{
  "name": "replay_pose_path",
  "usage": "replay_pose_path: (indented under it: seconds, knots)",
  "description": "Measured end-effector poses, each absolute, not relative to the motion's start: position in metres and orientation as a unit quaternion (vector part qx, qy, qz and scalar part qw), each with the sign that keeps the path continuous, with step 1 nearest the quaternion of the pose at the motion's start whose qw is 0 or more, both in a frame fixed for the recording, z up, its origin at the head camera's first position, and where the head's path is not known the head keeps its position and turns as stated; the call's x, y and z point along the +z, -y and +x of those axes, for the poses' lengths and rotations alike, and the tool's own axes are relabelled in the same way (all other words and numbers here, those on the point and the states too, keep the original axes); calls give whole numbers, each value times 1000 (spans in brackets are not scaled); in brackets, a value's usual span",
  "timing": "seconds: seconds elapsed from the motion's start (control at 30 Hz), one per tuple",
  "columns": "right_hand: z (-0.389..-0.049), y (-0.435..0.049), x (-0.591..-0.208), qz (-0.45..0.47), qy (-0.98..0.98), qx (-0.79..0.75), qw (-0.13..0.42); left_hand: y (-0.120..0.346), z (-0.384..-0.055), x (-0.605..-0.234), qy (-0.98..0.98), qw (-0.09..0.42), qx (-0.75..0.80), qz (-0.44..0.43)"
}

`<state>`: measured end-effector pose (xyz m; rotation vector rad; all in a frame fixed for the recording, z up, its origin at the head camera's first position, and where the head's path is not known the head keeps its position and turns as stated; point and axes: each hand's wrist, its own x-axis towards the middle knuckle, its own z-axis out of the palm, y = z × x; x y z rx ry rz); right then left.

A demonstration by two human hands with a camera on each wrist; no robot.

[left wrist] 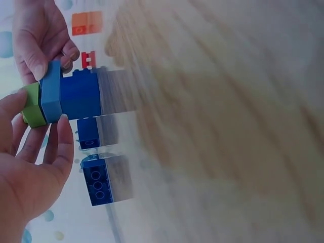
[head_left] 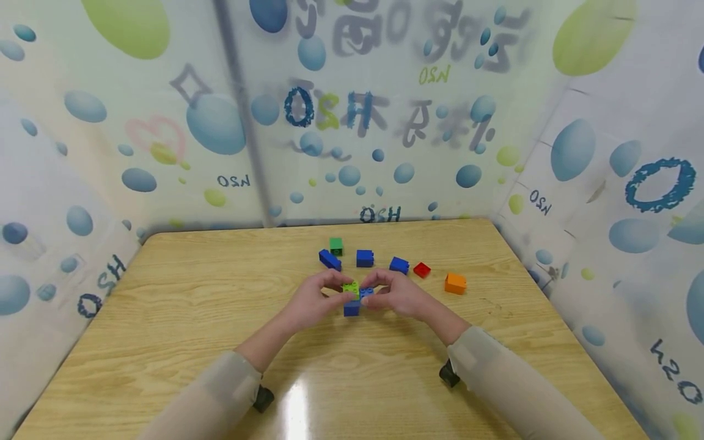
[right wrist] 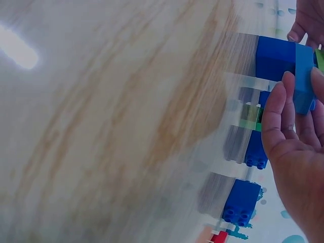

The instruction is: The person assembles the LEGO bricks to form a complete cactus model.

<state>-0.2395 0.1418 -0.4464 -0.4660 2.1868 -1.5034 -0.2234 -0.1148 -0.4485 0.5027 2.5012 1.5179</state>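
Observation:
Between the two hands stands a small stack of toy building bricks. A dark blue brick point(right wrist: 276, 58) rests on the table at the bottom, a lighter blue brick point(left wrist: 51, 93) lies across it, and a lime green brick point(head_left: 351, 288) sits on top. My left hand point(head_left: 315, 300) pinches the lime green brick between thumb and fingers, with one fingertip close to the lighter blue brick. From the other side, my right hand point(head_left: 397, 294) holds the projecting end of the lighter blue brick, thumb in front and fingers behind.
Behind the stack lie a green brick point(head_left: 336, 245), a tilted long blue brick point(head_left: 330, 260) and two more blue bricks point(head_left: 365, 258). Farther right are a red piece point(head_left: 421, 269) and an orange brick point(head_left: 455, 283). A patterned curtain point(head_left: 352, 140) rises beyond the wooden table point(head_left: 220, 275).

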Motion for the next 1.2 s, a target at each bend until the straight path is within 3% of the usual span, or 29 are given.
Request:
replay_pose_path:
  seconds: [1.2]
  knots:
    - [-244, -143, -451, -166, -789, -546, 228, 115, -228, -446, -836, 115, 512, 160]
